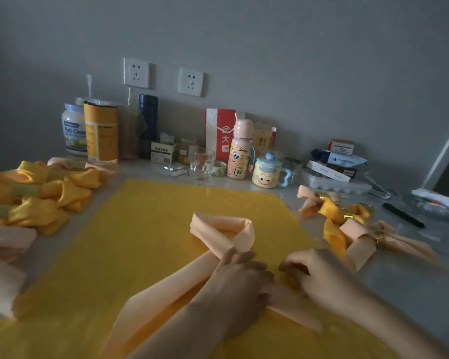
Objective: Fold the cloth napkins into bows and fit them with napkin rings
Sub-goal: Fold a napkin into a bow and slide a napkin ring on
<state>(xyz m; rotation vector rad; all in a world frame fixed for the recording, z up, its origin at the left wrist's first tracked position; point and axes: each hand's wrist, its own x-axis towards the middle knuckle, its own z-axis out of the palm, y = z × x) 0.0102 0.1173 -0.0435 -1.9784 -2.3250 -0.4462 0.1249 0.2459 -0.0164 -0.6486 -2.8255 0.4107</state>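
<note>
Peach napkin, one, under two hands

I read a pale surface set against the wall. Directly on it:
- a yellow cloth, spread flat at centre
- a heap of bows at the left edge
- ringed napkins at the right, near a black pen
- cans, a glass, a pink bottle and a mug along the wall

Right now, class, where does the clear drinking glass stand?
In the head view, the clear glass stands at the back of the table, centre, just left of the pink bottle and in front of the red paper bag.
</note>
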